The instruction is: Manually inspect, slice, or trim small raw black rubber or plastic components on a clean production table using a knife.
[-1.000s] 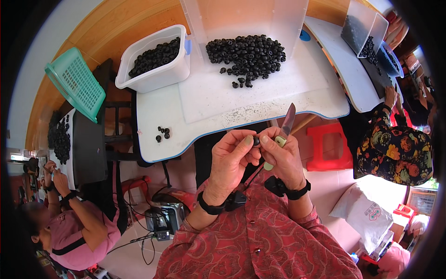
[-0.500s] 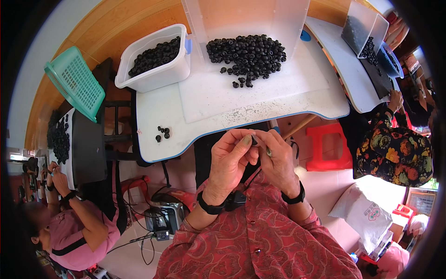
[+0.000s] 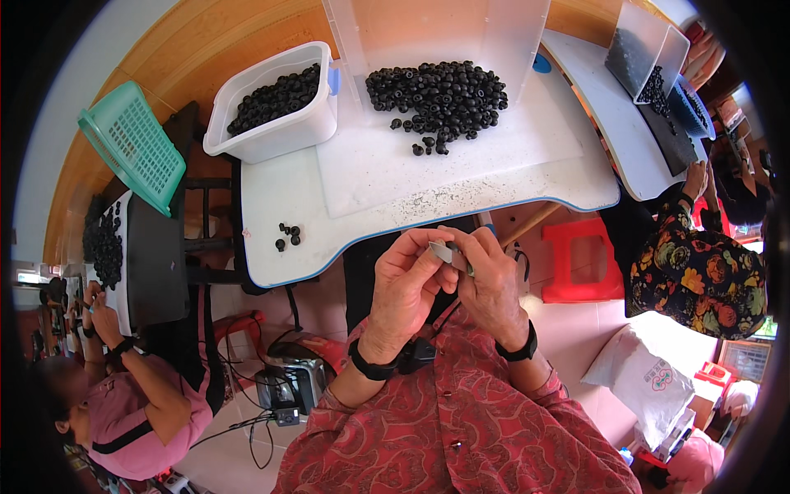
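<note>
Both of my hands meet just in front of the table's near edge. My right hand [image 3: 491,284] is closed around a small knife [image 3: 447,254]; its short grey blade points toward my left thumb, and a bit of green shows at the handle. Pinched in my left hand [image 3: 409,288] is a small black part, mostly covered by fingers and blade. Beyond my hands, a heap of small round black parts [image 3: 444,99] lies on the white table top [image 3: 395,193], spilling from a clear bin [image 3: 440,33] on its side. Several loose black parts [image 3: 290,235] sit at the table's left corner.
A white tub [image 3: 284,140] of black parts stands at the back left, beside a green basket [image 3: 136,140]. A red stool [image 3: 580,263] is at right. Co-workers sit on both sides, a pink sleeve [image 3: 152,412] left and a flowered shirt [image 3: 699,267] right.
The knife blade now shows flat across my fingertips, where a dark piece showed before. My right fingers have shifted slightly; the heap and tub are unchanged.
</note>
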`<state>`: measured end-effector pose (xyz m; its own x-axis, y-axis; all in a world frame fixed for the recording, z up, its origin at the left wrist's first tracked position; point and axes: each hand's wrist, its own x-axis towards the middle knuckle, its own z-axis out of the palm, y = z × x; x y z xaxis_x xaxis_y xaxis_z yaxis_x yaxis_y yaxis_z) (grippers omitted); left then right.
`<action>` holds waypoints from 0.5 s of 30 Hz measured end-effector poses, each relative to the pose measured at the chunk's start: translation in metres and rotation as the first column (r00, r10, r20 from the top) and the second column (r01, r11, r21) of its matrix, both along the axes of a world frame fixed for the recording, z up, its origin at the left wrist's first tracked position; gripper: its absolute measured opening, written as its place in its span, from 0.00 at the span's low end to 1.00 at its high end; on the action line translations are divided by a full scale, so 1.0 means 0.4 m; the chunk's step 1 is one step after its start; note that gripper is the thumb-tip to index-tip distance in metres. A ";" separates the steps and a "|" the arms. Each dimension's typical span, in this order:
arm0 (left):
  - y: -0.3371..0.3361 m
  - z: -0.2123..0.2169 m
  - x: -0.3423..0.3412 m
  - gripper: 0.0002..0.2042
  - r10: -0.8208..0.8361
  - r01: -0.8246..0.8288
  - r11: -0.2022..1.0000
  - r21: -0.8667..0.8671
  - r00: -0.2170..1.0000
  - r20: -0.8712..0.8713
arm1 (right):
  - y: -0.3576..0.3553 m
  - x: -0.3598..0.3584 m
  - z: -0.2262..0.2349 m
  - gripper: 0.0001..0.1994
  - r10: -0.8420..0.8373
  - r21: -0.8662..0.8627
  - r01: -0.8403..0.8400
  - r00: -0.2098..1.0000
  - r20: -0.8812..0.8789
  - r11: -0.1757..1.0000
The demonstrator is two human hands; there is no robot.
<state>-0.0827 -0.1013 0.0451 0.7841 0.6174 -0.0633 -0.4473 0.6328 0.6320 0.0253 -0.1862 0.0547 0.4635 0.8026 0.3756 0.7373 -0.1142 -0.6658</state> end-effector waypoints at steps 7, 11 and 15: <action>0.001 -0.008 -0.004 0.08 0.000 0.000 1.000 0.010 1.000 0.013 | 0.001 -0.003 -0.003 0.24 -0.005 0.003 0.005 1.000 0.019 1.000; 0.000 -0.010 -0.005 0.08 0.015 -0.015 1.000 -0.004 1.000 0.007 | 0.003 -0.005 -0.004 0.24 -0.003 0.002 0.003 1.000 0.024 1.000; 0.004 -0.013 -0.005 0.08 0.008 -0.009 1.000 0.014 0.999 0.034 | 0.005 -0.007 -0.003 0.24 -0.001 0.008 0.000 1.000 0.015 1.000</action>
<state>-0.0848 -0.0999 0.0398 0.7803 0.6248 -0.0282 -0.4740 0.6201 0.6251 0.0226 -0.1843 0.0536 0.4582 0.7992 0.3890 0.7471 -0.1092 -0.6556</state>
